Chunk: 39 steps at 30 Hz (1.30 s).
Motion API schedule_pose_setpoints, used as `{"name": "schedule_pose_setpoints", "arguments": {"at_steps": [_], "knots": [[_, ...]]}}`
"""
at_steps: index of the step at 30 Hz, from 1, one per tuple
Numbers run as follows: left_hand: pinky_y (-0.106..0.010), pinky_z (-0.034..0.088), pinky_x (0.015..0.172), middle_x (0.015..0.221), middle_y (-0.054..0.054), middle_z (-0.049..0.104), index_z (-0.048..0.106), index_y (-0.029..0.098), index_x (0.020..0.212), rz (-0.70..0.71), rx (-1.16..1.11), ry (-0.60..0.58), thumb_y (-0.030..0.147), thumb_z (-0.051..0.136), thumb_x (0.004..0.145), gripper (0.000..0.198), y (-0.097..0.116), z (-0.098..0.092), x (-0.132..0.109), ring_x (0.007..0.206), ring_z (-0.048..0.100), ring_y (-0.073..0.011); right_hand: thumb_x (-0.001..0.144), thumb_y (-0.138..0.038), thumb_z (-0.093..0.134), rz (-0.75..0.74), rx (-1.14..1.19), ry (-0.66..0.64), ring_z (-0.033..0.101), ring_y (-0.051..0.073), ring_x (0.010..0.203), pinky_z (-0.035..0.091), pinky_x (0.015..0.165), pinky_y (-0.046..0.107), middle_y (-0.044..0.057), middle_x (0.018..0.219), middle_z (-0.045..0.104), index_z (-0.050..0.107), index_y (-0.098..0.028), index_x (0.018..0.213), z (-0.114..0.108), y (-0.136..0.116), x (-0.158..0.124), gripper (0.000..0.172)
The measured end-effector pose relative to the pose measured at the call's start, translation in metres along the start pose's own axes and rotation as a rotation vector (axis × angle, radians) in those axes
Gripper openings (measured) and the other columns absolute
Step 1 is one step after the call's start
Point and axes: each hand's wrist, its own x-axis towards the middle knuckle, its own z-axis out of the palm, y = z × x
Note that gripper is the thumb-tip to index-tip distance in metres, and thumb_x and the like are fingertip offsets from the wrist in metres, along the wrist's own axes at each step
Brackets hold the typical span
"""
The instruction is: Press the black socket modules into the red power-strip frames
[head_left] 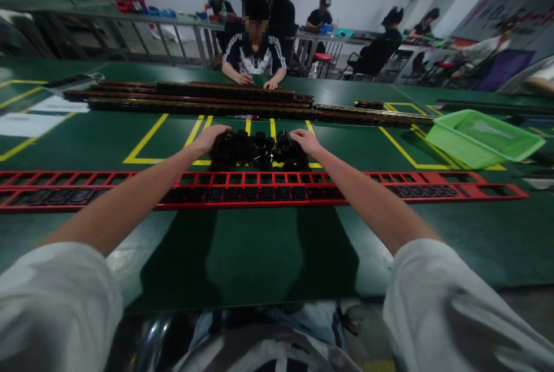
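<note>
A loose heap of small glossy black parts (259, 150), perhaps sockets, lies on the green table. At its left end is my left hand (214, 136), fingers reaching along the heap's edge. My right hand (305, 140) rests against the right end, its fingers bent toward the parts. Both hands cup the heap from the sides; some fingertips are hidden among the black pieces. Nearer to me, a long red slotted frame (329, 201) runs across the table beneath my forearms. Several square black sockets (250, 194) sit in its slots.
Long dark strips (194, 101) are stacked across the table beyond the heap. A green plastic basket (480, 135) stands on the right, and white papers (32, 124) lie on the left. A person (255, 52) sits opposite, hands on the table; others work behind.
</note>
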Motion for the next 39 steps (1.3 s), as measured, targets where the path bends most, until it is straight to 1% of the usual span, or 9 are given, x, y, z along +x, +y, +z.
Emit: {"name": "schedule_pose_setpoints", "arguments": {"at_steps": [3, 8, 11, 13, 14, 17, 22, 28, 39], "knots": [[-0.037, 0.039, 0.112, 0.135, -0.011, 0.063, 0.065, 0.013, 0.125, 0.081, -0.006, 0.029, 0.040, 0.035, 0.092, 0.052, 0.028, 0.000, -0.021, 0.125, 0.055, -0.0233, 0.090, -0.031, 0.054, -0.061, 0.005, 0.037, 0.066, 0.022, 0.105, 0.049, 0.097, 0.035, 0.009, 0.113, 0.073, 0.072, -0.017, 0.105, -0.013, -0.020, -0.024, 0.028], [-0.045, 0.042, 0.107, 0.123, -0.013, 0.062, 0.064, 0.015, 0.120, 0.279, 0.200, 0.007, 0.045, 0.046, 0.092, 0.045, 0.057, -0.004, -0.107, 0.116, 0.055, -0.0267, 0.089, -0.028, 0.058, -0.206, -0.192, 0.045, 0.066, 0.026, 0.099, 0.049, 0.095, 0.042, 0.012, 0.105, 0.073, 0.071, -0.014, 0.105, -0.047, -0.026, -0.105, 0.024], [-0.046, 0.045, 0.100, 0.118, -0.013, 0.061, 0.064, 0.015, 0.117, 0.405, 0.418, -0.059, 0.045, 0.046, 0.095, 0.041, 0.077, 0.010, -0.153, 0.111, 0.054, -0.0286, 0.094, -0.032, 0.056, -0.352, -0.388, 0.019, 0.062, 0.029, 0.107, 0.048, 0.096, 0.044, 0.014, 0.112, 0.070, 0.069, -0.014, 0.109, -0.048, -0.033, -0.153, 0.027], [-0.044, 0.046, 0.095, 0.114, -0.013, 0.062, 0.063, 0.015, 0.117, 0.441, 0.512, -0.158, 0.046, 0.045, 0.097, 0.041, 0.089, 0.023, -0.171, 0.105, 0.055, -0.0278, 0.096, -0.036, 0.053, -0.424, -0.475, -0.062, 0.062, 0.029, 0.105, 0.049, 0.094, 0.044, 0.015, 0.111, 0.069, 0.068, -0.013, 0.113, -0.044, -0.040, -0.175, 0.032], [-0.044, 0.046, 0.094, 0.115, -0.013, 0.061, 0.062, 0.015, 0.118, 0.431, 0.551, -0.144, 0.048, 0.046, 0.096, 0.042, 0.093, 0.029, -0.176, 0.105, 0.055, -0.0285, 0.097, -0.039, 0.052, -0.459, -0.511, -0.108, 0.061, 0.030, 0.106, 0.049, 0.094, 0.044, 0.015, 0.111, 0.068, 0.067, -0.013, 0.114, -0.041, -0.044, -0.182, 0.034], [-0.045, 0.046, 0.091, 0.114, -0.014, 0.060, 0.062, 0.014, 0.113, 0.399, 0.604, -0.083, 0.052, 0.049, 0.095, 0.044, 0.096, 0.040, -0.181, 0.104, 0.055, -0.0298, 0.095, -0.049, 0.057, -0.533, -0.599, -0.199, 0.059, 0.032, 0.110, 0.048, 0.096, 0.047, 0.016, 0.115, 0.066, 0.066, -0.013, 0.118, -0.035, -0.050, -0.193, 0.044], [-0.045, 0.045, 0.093, 0.114, -0.014, 0.059, 0.060, 0.013, 0.113, 0.416, 0.626, -0.070, 0.052, 0.054, 0.093, 0.044, 0.091, 0.040, -0.182, 0.106, 0.054, -0.0309, 0.089, -0.048, 0.067, -0.537, -0.632, -0.210, 0.057, 0.032, 0.112, 0.047, 0.098, 0.046, 0.016, 0.118, 0.063, 0.064, -0.013, 0.121, -0.037, -0.052, -0.194, 0.047], [-0.043, 0.047, 0.092, 0.110, -0.013, 0.059, 0.059, 0.013, 0.109, 0.414, 0.559, -0.158, 0.052, 0.051, 0.095, 0.042, 0.092, 0.035, -0.178, 0.102, 0.055, -0.0277, 0.082, -0.048, 0.076, -0.527, -0.641, -0.248, 0.058, 0.032, 0.109, 0.048, 0.095, 0.046, 0.015, 0.115, 0.063, 0.062, -0.012, 0.116, -0.039, -0.054, -0.193, 0.051], [-0.040, 0.050, 0.089, 0.107, -0.013, 0.063, 0.063, 0.014, 0.107, 0.457, 0.512, -0.193, 0.053, 0.053, 0.092, 0.043, 0.099, 0.030, -0.185, 0.101, 0.059, -0.0273, 0.076, -0.057, 0.077, -0.529, -0.708, -0.295, 0.058, 0.032, 0.097, 0.047, 0.084, 0.044, 0.014, 0.107, 0.064, 0.060, -0.014, 0.104, -0.037, -0.067, -0.199, 0.055]]}}
